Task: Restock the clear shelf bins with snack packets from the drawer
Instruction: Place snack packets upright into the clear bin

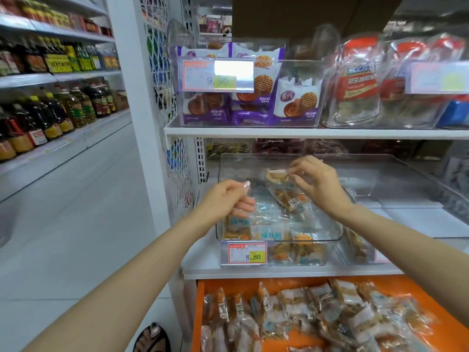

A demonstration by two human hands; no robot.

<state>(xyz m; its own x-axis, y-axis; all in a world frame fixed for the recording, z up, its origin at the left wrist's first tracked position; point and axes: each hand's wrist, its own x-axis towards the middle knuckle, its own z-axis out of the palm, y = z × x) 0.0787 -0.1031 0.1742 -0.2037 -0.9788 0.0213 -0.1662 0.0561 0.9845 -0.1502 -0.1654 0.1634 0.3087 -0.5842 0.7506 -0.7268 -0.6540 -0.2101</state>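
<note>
Shop shelving fills the frame; at centre the right hand [314,181] pinches a snack packet [276,175] above the clear bin [317,240]. Whether the left hand [225,196], fingers curled over the bin, grips anything I cannot tell. This looks like the placing step; next, drop the packet in, then reach for the orange drawer [200,301] at the bottom

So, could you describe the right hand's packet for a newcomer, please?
Above the orange drawer, a clear bin tagged 8.80 sits on the white shelf. Over it the right hand pinches a small clear packet with a tan biscuit, the only one lifted above the pile.

2 hands [228,196] [318,182], 1 drawer [199,313], many pkts [299,308]
</note>
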